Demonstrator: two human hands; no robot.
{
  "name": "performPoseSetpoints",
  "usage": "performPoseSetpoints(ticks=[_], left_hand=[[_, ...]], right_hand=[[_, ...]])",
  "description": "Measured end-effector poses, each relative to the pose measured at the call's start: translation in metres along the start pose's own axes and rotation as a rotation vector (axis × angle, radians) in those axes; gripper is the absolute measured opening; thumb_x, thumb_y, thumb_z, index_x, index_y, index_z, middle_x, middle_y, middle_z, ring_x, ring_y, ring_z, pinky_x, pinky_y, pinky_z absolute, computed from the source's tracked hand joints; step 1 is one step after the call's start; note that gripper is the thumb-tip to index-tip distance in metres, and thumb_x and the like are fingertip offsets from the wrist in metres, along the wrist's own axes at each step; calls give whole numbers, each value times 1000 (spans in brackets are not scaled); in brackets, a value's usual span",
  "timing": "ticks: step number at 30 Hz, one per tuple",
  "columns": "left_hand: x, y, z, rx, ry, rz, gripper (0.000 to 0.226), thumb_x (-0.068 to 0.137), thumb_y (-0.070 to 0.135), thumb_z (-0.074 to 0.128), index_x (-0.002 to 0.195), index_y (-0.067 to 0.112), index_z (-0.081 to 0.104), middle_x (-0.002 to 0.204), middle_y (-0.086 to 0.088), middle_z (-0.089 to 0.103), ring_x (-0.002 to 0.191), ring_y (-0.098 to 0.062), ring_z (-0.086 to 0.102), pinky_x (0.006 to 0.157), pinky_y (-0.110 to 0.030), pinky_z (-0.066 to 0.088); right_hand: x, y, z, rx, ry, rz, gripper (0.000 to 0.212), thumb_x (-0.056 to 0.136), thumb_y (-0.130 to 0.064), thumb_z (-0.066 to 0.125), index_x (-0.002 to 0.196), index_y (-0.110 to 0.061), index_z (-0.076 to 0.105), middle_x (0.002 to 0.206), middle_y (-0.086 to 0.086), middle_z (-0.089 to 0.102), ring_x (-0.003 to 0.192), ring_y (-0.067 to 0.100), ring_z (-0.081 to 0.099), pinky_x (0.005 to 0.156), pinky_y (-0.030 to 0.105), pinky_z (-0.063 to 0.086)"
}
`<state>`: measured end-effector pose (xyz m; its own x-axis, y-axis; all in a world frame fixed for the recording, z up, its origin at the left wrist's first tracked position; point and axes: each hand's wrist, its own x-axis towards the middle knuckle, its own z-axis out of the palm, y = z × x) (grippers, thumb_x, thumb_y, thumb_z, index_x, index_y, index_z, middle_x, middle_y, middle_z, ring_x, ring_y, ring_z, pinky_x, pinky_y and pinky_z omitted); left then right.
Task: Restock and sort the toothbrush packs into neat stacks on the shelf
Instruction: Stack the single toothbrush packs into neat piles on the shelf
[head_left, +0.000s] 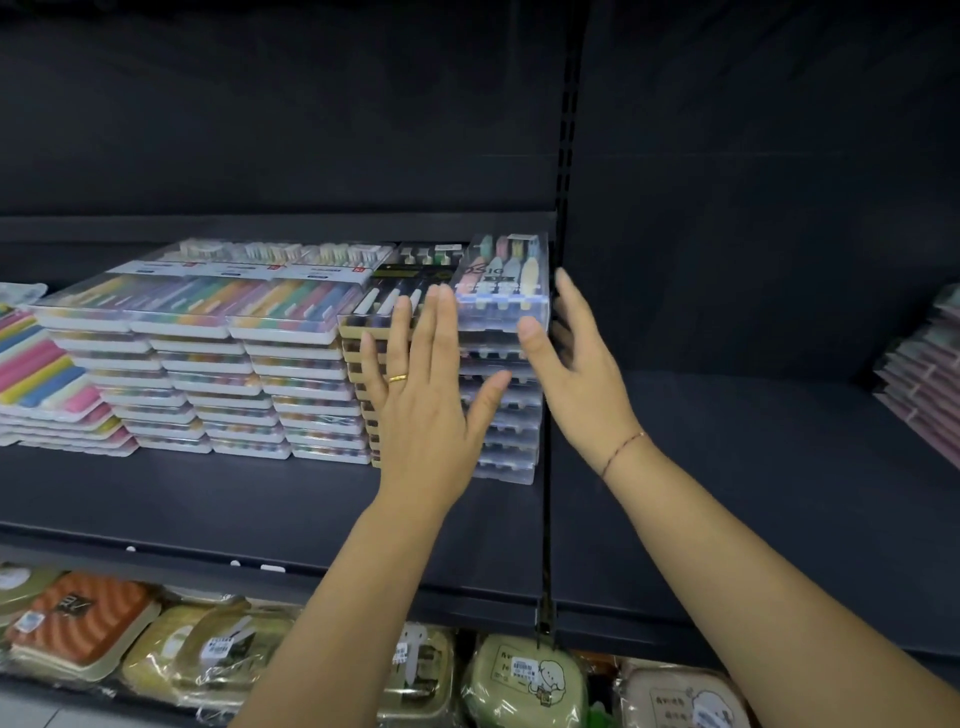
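Toothbrush packs stand in stacks on a dark shelf (260, 499). Three stacks of colourful packs in white trays (218, 332) fill the middle. To their right rises a stack of black-and-gold packs (363, 332), then a stack of clear pastel packs (501, 291) against the shelf upright. My left hand (426, 384), wearing a gold ring, lies flat with straight fingers against the fronts of the black-and-gold and clear stacks. My right hand (576, 364) is at the right side of the clear stack, fingers straight, thumb at its front edge.
More striped packs (41, 374) lie at the far left. The shelf bay to the right holds only a pinkish stack (919, 395) at its far edge. A slotted upright (563, 182) divides the bays. Wrapped sponges and pouches (208, 654) fill the shelf below.
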<state>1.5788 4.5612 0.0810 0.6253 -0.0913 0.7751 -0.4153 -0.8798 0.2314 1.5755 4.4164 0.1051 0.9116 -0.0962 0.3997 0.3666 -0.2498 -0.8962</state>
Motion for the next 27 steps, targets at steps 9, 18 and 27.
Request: performPoseSetpoints(ticks=[9,18,27], left_hand=[[9,4,-10,-80,-67,-65,75,96,66,24,156,24,7,154,3,38,148,-17,13,118,-45,-6],[17,5,-14,-189,0,-84,63,99,54,31,151,18,33,122,5,61,130,-15,37,111,-31,4],[33,-1,-14,-317,50,-194,58,89,59,51,137,27,55,109,15,57,109,-8,38,95,-26,19]], right_hand=[[-3,-1,5,-60,55,-106,56,89,-50,58,140,-44,36,145,-14,45,135,6,42,110,42,41],[2,-4,-4,-53,24,17,84,88,-37,69,152,-36,16,124,-41,39,104,-26,43,83,-5,36],[-3,1,3,-72,43,16,82,91,-37,65,154,-37,12,152,-17,35,133,-9,31,102,9,27]])
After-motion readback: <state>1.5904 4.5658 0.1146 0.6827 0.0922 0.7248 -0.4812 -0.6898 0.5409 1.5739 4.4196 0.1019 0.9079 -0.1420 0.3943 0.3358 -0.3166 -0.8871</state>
